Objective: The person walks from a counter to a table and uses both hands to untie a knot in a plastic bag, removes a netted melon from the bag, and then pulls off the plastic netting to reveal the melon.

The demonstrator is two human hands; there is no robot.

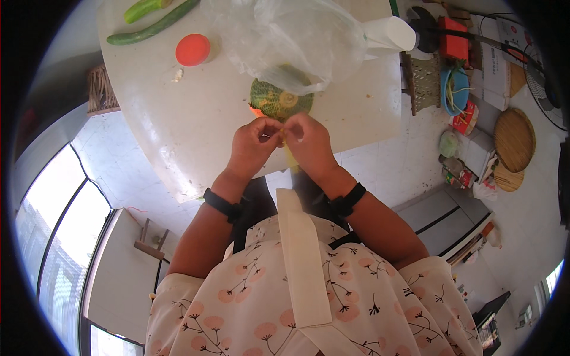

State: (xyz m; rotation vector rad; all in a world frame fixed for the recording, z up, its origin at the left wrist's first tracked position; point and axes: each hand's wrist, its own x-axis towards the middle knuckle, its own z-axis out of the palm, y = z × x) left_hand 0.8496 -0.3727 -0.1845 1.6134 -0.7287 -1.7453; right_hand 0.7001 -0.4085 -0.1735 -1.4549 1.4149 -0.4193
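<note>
My left hand [252, 142] and my right hand [310, 142] meet fingertip to fingertip just over the table's near edge, both closed in a pinch. Between them is a thin yellowish strip [290, 156], which hangs down from the fingertips; its exact kind is unclear. Right beyond my fingers, a green pumpkin [281, 99] with mottled skin and a pale round scar sits on the table. Orange flesh shows at its left side. A clear plastic bag [291, 41] lies behind the pumpkin and partly covers its far side.
A red round lid [193, 50] and a small pale scrap [178, 75] are on the white table [154, 118]. Farther left lie a long green cucumber [153, 31] and a thicker green vegetable [145, 9]. A white cup [389, 34] lies near the right edge, beyond which stands a blue basin [454, 92].
</note>
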